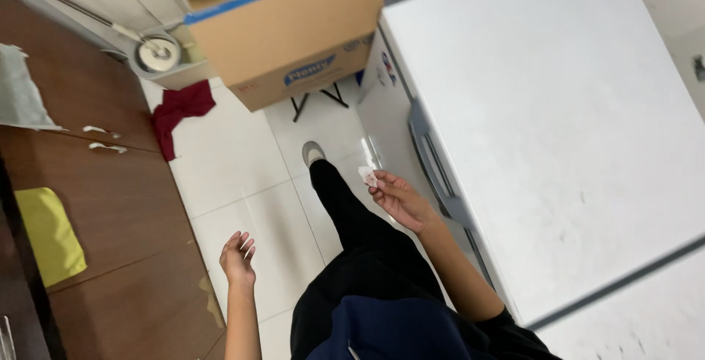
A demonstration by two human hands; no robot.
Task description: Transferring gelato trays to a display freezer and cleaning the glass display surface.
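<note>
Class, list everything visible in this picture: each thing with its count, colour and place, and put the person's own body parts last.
small scrap: one, white, pinched in the right hand's fingertips
chest freezer: one, white, right side
cardboard box: one, brown with blue tape, top centre
rag: one, dark red, on the floor
cabinet doors: brown wood, left
cloth: one, yellow, far left
floor: white tiles, centre
shoe: one, grey, on the floor
left hand: empty, open, above the floor
right hand: beside the freezer

Narrow aisle: cabinets (110,206), perhaps freezer (543,125).
</note>
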